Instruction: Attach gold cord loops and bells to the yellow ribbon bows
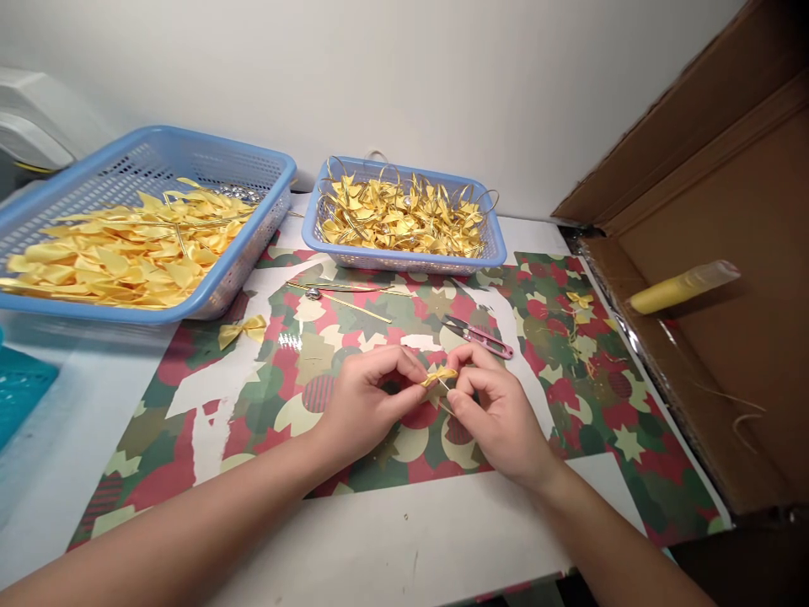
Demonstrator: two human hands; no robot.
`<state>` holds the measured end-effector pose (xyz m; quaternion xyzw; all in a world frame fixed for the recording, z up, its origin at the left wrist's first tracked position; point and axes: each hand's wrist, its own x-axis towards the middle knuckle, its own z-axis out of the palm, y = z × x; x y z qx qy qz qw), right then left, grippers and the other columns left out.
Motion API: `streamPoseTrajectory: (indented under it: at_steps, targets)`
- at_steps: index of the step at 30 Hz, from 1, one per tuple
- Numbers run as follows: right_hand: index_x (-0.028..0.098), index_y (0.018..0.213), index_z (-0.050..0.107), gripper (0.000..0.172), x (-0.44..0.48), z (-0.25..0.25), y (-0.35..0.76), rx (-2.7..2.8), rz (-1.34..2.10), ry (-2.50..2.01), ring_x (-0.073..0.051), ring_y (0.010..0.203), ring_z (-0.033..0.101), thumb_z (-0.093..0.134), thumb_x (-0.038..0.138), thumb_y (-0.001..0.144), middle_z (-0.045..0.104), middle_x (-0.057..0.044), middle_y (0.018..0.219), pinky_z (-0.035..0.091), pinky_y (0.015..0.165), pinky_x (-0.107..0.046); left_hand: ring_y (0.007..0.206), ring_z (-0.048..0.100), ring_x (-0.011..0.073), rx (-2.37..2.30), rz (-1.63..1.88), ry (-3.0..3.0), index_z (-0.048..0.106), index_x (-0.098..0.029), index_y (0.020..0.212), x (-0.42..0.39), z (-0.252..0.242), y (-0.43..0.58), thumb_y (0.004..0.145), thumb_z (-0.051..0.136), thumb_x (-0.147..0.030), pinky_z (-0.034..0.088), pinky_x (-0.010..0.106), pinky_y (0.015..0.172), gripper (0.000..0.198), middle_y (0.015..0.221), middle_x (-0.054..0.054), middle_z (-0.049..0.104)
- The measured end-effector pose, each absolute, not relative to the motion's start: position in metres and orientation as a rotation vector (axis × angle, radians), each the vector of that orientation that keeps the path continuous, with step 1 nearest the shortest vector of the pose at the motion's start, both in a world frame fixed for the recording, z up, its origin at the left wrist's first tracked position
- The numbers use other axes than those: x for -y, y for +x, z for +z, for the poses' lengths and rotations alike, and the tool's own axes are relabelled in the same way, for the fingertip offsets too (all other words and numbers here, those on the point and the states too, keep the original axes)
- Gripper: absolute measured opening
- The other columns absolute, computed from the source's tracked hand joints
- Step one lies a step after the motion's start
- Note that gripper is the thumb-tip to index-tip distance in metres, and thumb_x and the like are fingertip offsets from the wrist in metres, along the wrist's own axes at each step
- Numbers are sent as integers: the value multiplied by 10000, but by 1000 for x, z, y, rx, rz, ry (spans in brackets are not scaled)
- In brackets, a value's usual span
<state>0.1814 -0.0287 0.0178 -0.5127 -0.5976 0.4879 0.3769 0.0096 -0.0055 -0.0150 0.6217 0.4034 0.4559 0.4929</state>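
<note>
My left hand (pixel 370 396) and my right hand (pixel 496 409) meet over the patterned paper, both pinched on one small yellow ribbon bow (pixel 439 376). A thin gold thread runs down from the bow between my fingers. Pink thread snips (pixel 480 335) lie just beyond my right hand. A loose yellow bow (pixel 242 330) rests on the paper to the left.
A large blue basket (pixel 158 160) of yellow bows stands at the back left. A smaller blue basket (pixel 404 257) holds bows with gold loops. Gold cords (pixel 345 299) lie on the red-green paper (pixel 569 396). A cardboard box (pixel 726 278) with a yellow tube (pixel 679 288) is at the right.
</note>
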Motion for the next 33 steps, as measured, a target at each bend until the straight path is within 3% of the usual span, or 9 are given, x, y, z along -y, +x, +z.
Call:
streamPoseTrajectory:
  at_steps: [6,33]
  targets:
    - [191,554,361,293,31,16,178,1582,1152,-1328,-132,732,506,527,126,787,468,-39,902,428,546,-251,688,634,142,-990,1121,1536,614,-189,662,6,-15,10,732,629,-8,510,262,642,195,692,1,683]
    - [191,571,377,261,33,8,174,1666,959,-1264,-118,710,504,486,83,782,488,-31,863,411,568,-239,653,644,128,-998,1151,1528,624,-170,661,6,-16,9,720,641,13,514,233,600,193,679,-4,692]
